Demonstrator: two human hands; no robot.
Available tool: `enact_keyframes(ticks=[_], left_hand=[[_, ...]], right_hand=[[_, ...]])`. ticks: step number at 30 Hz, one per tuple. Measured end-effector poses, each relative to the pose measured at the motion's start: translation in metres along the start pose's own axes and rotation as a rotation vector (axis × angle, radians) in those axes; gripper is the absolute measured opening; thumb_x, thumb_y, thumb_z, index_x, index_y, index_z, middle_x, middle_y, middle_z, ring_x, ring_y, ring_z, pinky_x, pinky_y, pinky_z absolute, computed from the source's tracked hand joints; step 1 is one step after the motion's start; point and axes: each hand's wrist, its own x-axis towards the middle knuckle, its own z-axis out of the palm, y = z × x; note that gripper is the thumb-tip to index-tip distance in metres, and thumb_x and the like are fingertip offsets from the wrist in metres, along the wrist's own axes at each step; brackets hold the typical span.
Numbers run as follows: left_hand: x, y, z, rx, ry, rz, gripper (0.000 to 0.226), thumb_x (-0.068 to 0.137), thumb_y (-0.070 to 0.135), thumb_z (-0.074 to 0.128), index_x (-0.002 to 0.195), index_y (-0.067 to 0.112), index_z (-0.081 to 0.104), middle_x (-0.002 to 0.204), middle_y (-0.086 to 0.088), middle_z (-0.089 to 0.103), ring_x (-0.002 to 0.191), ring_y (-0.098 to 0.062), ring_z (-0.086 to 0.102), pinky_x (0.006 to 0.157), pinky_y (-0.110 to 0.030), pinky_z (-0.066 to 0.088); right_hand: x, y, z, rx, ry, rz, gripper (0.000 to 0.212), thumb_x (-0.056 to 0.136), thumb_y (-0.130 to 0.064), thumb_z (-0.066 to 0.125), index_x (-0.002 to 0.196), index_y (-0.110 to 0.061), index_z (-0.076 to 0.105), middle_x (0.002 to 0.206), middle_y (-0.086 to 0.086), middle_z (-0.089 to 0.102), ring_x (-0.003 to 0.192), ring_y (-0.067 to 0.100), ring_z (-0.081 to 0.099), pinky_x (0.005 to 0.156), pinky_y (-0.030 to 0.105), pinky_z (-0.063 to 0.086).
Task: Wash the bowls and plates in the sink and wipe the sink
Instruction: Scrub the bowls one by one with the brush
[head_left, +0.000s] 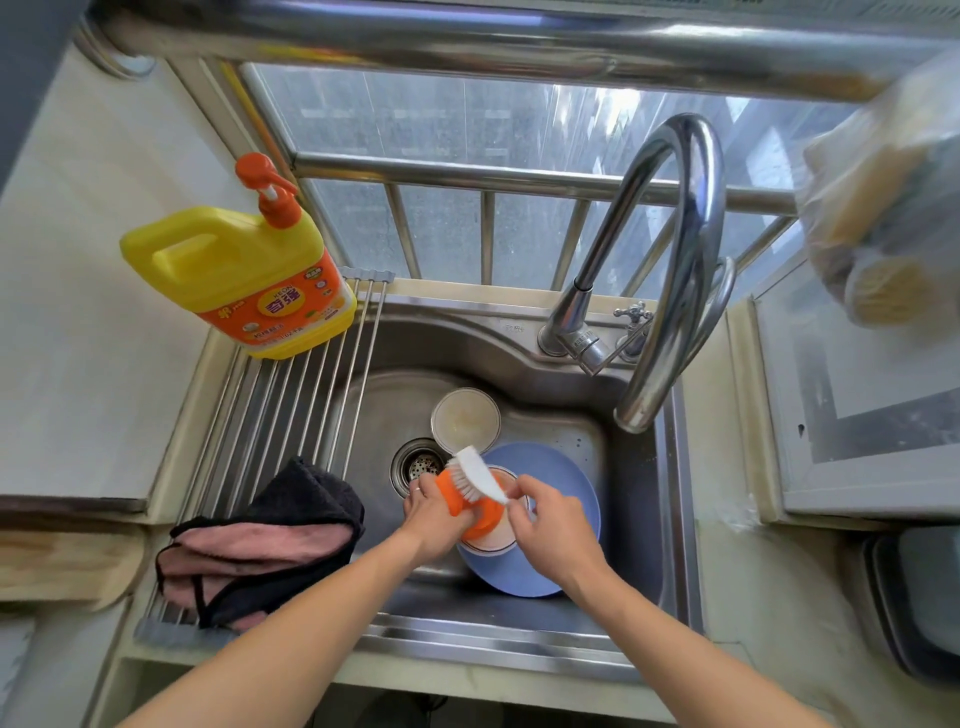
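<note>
Your left hand (434, 512) curled round an orange bowl (470, 512) over the blue plate (550, 566) in the sink (639, 499); your right hand (553, 535) pinched the white brush (480, 475) by its handle, bristles on the bowl. A cream bowl (466, 420) sat just behind, beside the drain (418, 465); folded cloth (260, 540) and yellow detergent bottle (234, 275) on the rack (311, 395) to the left

Both bare forearms reach forward and converge. The left hand (434, 512) is curled, fingers wrapped in a grip, a ring on one finger. The right hand (553, 535) pinches with thumb and fingertips, knuckles up.
</note>
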Motion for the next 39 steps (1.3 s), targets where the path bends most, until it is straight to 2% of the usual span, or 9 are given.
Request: enact_keyframes(ticks=[7,11,16,21,26,30,33,35,39], left_hand=[[0.003,0.022,-0.018,-0.009,-0.039,-0.087,0.076,0.061,0.029,0.081,0.118,0.017,0.033,0.118,-0.013,0.053,0.103,-0.032,0.061,0.086,-0.045,0.059],[-0.004,0.015,-0.009,-0.048,0.012,-0.081,0.063,0.072,0.029,0.078,0.118,0.014,0.038,0.119,-0.015,0.058,0.104,-0.032,0.060,0.089,-0.040,0.054],[-0.008,0.007,0.002,0.142,0.070,-0.083,0.091,0.061,0.051,0.086,0.132,0.014,0.044,0.142,-0.017,0.032,0.138,-0.036,0.029,0.113,-0.040,0.035],[-0.002,0.025,-0.008,0.172,0.059,0.064,0.079,0.059,0.031,0.084,0.124,0.020,0.040,0.123,-0.010,0.046,0.120,-0.034,0.049,0.100,-0.041,0.046],[-0.004,0.026,-0.010,0.084,0.082,0.022,0.058,0.063,0.029,0.082,0.107,0.011,0.049,0.108,-0.008,0.060,0.100,-0.029,0.061,0.081,-0.035,0.051],[-0.009,0.006,0.001,-0.168,0.078,-0.129,0.070,0.055,0.040,0.084,0.114,0.013,0.056,0.108,-0.004,0.067,0.097,-0.025,0.065,0.081,-0.031,0.053],[-0.008,0.000,0.006,-0.118,0.067,-0.134,0.088,0.044,0.058,0.079,0.119,0.015,0.059,0.118,-0.008,0.066,0.106,-0.027,0.065,0.091,-0.035,0.053],[-0.010,0.006,0.003,-0.050,0.111,-0.079,0.090,0.052,0.050,0.083,0.126,0.012,0.049,0.127,-0.011,0.052,0.118,-0.033,0.055,0.098,-0.038,0.048],[-0.009,0.016,-0.008,-0.054,0.104,0.054,0.070,0.057,0.033,0.082,0.111,0.016,0.041,0.117,-0.010,0.051,0.105,-0.032,0.057,0.091,-0.042,0.051]], right_hand=[[0.007,-0.015,-0.006,-0.047,0.012,0.043,0.013,0.094,-0.026,0.047,0.091,-0.025,0.060,0.074,-0.003,0.063,0.072,0.025,0.060,0.055,0.034,0.041],[0.014,-0.007,-0.016,-0.025,0.049,0.113,0.012,0.094,-0.028,0.048,0.086,-0.026,0.057,0.070,-0.001,0.061,0.070,0.024,0.061,0.057,0.036,0.046],[0.012,-0.005,-0.016,-0.063,-0.039,0.036,0.011,0.093,-0.030,0.048,0.089,-0.030,0.058,0.070,-0.001,0.064,0.066,0.022,0.059,0.056,0.036,0.047],[0.011,-0.004,-0.017,-0.050,-0.025,0.019,0.010,0.092,-0.027,0.048,0.089,-0.029,0.058,0.068,-0.001,0.062,0.065,0.023,0.058,0.056,0.035,0.044],[0.011,-0.001,-0.021,-0.061,0.051,0.096,0.012,0.095,-0.025,0.047,0.086,-0.024,0.056,0.068,-0.001,0.060,0.064,0.021,0.056,0.053,0.034,0.040],[0.005,-0.002,-0.014,-0.029,-0.046,0.008,0.010,0.096,-0.028,0.049,0.089,-0.030,0.057,0.064,-0.005,0.058,0.060,0.016,0.053,0.051,0.034,0.039],[0.005,0.004,-0.012,-0.049,-0.001,0.049,0.011,0.097,-0.027,0.049,0.089,-0.027,0.057,0.067,-0.003,0.060,0.062,0.019,0.056,0.054,0.037,0.044],[0.005,0.007,-0.013,-0.055,0.028,0.060,0.012,0.097,-0.026,0.048,0.089,-0.024,0.057,0.068,-0.002,0.060,0.064,0.020,0.057,0.056,0.038,0.047],[-0.002,0.003,-0.011,-0.033,-0.052,-0.031,0.011,0.096,-0.025,0.051,0.095,-0.030,0.060,0.063,-0.010,0.054,0.060,0.013,0.051,0.054,0.031,0.040]])
